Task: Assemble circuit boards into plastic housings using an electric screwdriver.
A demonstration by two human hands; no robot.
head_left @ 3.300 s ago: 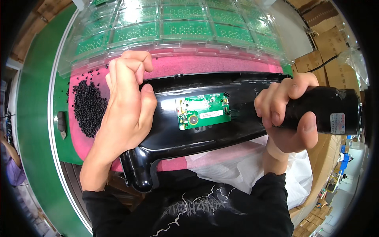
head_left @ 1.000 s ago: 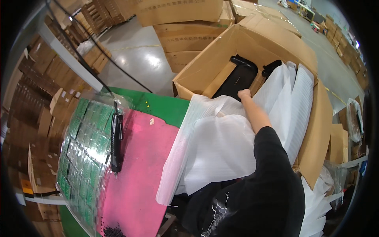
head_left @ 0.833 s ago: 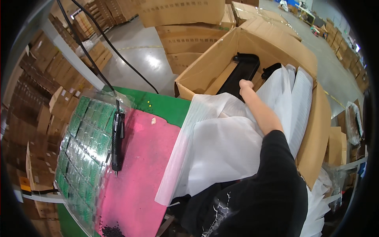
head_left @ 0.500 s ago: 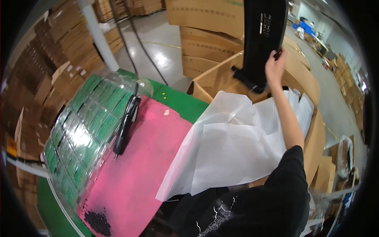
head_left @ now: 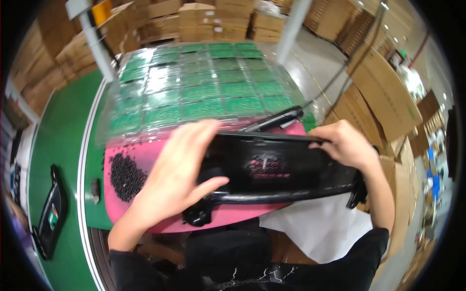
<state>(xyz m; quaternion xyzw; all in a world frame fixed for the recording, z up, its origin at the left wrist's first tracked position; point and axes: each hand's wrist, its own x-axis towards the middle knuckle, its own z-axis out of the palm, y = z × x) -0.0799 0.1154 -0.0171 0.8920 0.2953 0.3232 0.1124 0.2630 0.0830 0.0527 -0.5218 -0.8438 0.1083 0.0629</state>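
Note:
A long glossy black plastic housing [head_left: 310, 169] with curved ends is held sideways over the pink mat [head_left: 242, 212]. My right hand [head_left: 347, 145] grips its upper edge near the right end, fingers curled over. At the other end, my left hand [head_left: 177, 167] wraps the housing, its thumb lying across the front face and its fingers at the top edge. Behind the housing lies a black electric screwdriver [head_left: 276, 119] with a cable. A heap of small black screws [head_left: 125, 177] rests on the mat beside my left forearm.
Clear trays of green circuit boards [head_left: 199, 92] cover the far side of the table. Another black housing [head_left: 51, 216] lies on the green strip at left. White wrapping sheet [head_left: 320, 228] and an open carton [head_left: 400, 189] are at right.
The view has swung left. My right hand has brought the housing from above the carton to over the mat, turning it sideways. My left hand has come into view and taken its left end.

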